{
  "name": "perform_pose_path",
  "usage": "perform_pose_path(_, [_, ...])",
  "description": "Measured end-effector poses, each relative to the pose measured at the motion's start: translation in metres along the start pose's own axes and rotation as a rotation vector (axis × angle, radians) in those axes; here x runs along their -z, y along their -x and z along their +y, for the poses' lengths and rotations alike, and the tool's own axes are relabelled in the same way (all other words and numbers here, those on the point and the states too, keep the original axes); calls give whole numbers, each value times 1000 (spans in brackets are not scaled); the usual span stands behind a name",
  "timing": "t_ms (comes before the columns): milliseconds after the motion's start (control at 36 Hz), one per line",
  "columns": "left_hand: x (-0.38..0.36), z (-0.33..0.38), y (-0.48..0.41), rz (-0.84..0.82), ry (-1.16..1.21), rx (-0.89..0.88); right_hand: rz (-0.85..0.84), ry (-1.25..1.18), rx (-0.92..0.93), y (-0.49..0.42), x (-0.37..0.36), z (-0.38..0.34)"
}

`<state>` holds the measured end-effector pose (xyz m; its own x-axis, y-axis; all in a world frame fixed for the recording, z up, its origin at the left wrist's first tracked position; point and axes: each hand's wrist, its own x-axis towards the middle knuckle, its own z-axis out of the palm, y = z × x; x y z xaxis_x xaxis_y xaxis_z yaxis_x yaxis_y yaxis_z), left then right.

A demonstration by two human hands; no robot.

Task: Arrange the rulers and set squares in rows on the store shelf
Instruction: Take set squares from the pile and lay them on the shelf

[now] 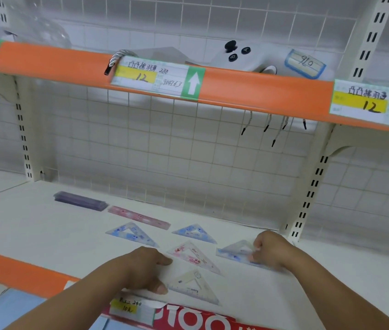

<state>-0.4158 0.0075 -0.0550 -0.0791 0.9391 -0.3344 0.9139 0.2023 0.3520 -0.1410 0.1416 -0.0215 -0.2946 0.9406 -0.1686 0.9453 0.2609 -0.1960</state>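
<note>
On the white shelf (45,234) lie a purple stack of rulers (80,200) and a pink ruler (138,217) at the back. In front are two blue set squares (131,233) (194,232), a pink set square (192,256), a clear pale set square (194,288) and a blue-tinted set square (234,252) on the right. My left hand (144,270) rests with its fingertips on the clear pale set square's left edge, the index finger reaching toward the pink one. My right hand (272,250) pinches the right end of the blue-tinted set square.
An upper shelf with an orange edge (260,86) and price labels overhangs the work area; a white game controller (243,55) lies on it. Wire grid backs the shelf. Metal uprights (312,186) stand left and right. A red sign (188,317) runs along the front edge.
</note>
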Motion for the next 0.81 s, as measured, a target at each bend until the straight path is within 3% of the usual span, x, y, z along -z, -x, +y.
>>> perform_pose_path(389, [-2,-3,-4,-3,21,24,20,-59,-2,-32,2,2])
perform_pose_path(806, [-2,-6,-8,-6,42,48,-16,84,-40,-56,-7,13])
